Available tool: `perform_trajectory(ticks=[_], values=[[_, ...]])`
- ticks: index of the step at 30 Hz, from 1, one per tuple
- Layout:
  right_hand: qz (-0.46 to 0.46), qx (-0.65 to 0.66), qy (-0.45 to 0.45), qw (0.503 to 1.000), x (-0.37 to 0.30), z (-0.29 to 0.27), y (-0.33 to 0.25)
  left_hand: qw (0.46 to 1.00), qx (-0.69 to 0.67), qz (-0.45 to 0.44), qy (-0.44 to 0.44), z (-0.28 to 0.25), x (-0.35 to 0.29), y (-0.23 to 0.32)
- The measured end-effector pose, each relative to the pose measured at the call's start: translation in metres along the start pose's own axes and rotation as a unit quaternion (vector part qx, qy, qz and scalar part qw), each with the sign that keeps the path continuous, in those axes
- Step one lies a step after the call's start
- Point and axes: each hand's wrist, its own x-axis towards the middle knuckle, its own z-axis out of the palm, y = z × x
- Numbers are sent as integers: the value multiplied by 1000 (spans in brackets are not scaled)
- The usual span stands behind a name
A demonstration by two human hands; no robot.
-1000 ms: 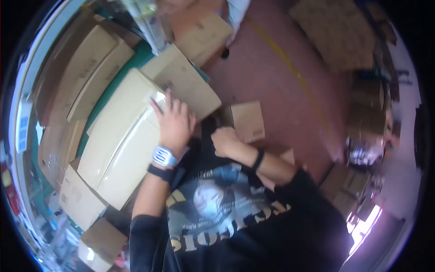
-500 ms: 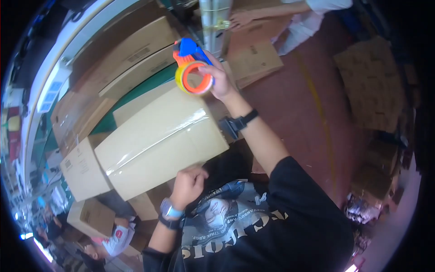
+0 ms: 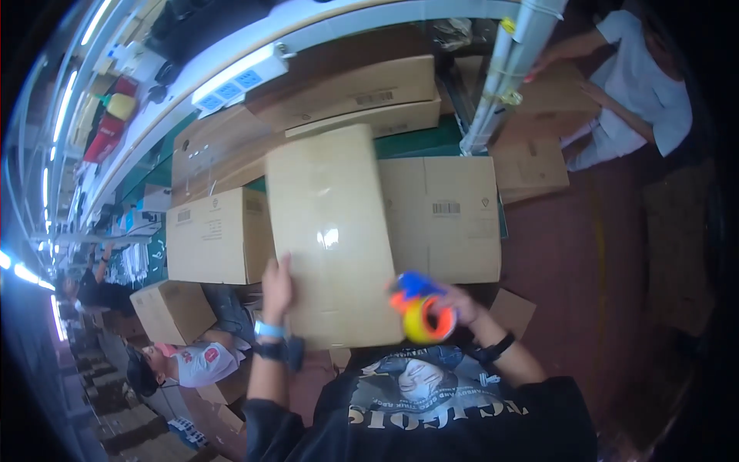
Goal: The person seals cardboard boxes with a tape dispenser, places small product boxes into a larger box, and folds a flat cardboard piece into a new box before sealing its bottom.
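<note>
A tan cardboard box point(image 3: 327, 223) stands tilted in front of me, its long face shiny with clear tape. My left hand point(image 3: 278, 289) grips the box's left edge, thumb toward the near face. By the lower right corner, my right hand point(image 3: 459, 305) is closed around a blue and orange tape dispenser point(image 3: 418, 286). On the dispenser sits a roll of yellow tape point(image 3: 419, 320) with an orange core. The right hand is blurred, and I cannot tell whether the dispenser touches the box.
Closed cartons point(image 3: 219, 235) point(image 3: 446, 219) flank the box. Flat cartons point(image 3: 362, 92) lie behind it on a green-topped bench point(image 3: 419, 143), near a white power strip point(image 3: 240, 79). White posts point(image 3: 500, 77) rise at the right, where a co-worker point(image 3: 643, 92) handles boxes; another person point(image 3: 204, 362) works at lower left.
The box has turned from slanting to nearly upright in view. My left hand has gone onto its left edge. My right hand, with the dispenser, has come down toward me. The view has swung too.
</note>
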Motion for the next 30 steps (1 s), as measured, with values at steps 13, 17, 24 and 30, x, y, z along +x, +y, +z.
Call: perform_trajectory(ticks=[13,17,24,30], values=[[-260,-257,303,880,-28,13,-179,877,303,372,-3,204,-21,166],[-290,-429,411,750,-24,-48,-283,874,260,411,-3,208,-27,162],[87,-584,278,758,29,-127,-322,876,271,400,-7,208,-25,163],[159,-585,236,759,31,-132,-338,868,306,391,-15,211,-27,170]])
